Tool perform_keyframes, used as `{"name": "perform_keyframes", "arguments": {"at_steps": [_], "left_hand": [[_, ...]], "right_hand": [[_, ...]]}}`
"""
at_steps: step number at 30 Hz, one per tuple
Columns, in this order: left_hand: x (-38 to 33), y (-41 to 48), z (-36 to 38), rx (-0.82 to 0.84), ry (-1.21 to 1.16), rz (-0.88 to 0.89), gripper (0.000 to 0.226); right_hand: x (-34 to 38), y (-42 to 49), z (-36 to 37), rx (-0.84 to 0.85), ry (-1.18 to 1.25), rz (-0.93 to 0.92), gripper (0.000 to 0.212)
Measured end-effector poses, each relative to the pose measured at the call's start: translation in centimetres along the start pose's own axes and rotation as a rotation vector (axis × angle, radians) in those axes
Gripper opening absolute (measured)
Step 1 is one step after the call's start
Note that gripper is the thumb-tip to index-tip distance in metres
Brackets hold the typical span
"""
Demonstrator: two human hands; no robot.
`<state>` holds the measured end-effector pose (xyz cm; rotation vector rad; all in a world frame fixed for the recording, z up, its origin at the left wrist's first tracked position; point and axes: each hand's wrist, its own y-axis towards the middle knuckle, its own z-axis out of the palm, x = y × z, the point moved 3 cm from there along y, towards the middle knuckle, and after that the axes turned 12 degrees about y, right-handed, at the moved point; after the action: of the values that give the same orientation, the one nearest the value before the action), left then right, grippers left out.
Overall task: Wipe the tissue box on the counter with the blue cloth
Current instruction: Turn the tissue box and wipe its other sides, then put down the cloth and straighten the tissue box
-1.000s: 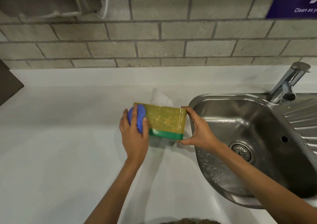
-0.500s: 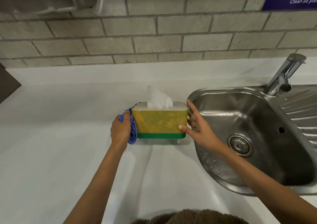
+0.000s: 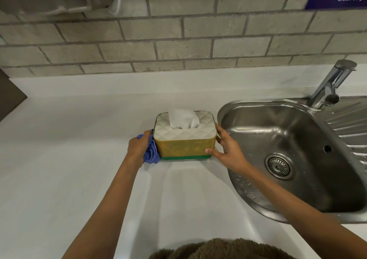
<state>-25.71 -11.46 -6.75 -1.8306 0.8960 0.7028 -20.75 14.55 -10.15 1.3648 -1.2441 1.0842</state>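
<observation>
The tissue box stands upright on the white counter, with yellow sides, a green base band and a white quilted lid from which a white tissue sticks up. My left hand grips the bunched blue cloth and presses it against the box's left end. My right hand rests on the box's right end, fingers spread, thumb on the front lower corner.
A steel sink lies right beside the box, with a drain, a tap and a ribbed drainboard. A brick wall runs behind. A dark object sits at the far left edge.
The box, tilted up off the counter a second ago, now stands flat with its lid facing up. My left hand moved with the cloth from the box's upper left corner down its left end.
</observation>
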Motion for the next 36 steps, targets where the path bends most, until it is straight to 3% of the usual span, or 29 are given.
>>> {"name": "perform_keyframes", "arguments": {"at_steps": [11,18,25,30,33,36], "left_hand": [[0.8,0.2,0.5,-0.042,-0.226,0.058,0.026],[2.5,-1.6,-0.2,-0.098,-0.426,-0.035,0.025],[3.3,-3.1,2.7,0.106,-0.322,-0.147,0.025],[2.6,-2.7,2.9,0.239,-0.587,-0.153,0.020],[2.2,-3.0,2.5,0.244,-0.597,-0.088,0.033],[3.4,-5.0,1.9,0.297,-0.629,-0.088,0.031]], "right_hand": [[-0.1,-0.1,1.0,-0.075,-0.029,-0.053,0.089],[0.1,-0.6,1.4,-0.109,-0.010,-0.058,0.090],[0.2,-2.0,2.1,-0.112,-0.003,-0.056,0.087],[0.7,-3.1,2.8,-0.057,-0.025,-0.053,0.084],[1.3,-3.7,2.9,0.000,0.059,0.044,0.080],[2.4,-4.5,2.1,-0.090,0.135,0.104,0.065]]}}
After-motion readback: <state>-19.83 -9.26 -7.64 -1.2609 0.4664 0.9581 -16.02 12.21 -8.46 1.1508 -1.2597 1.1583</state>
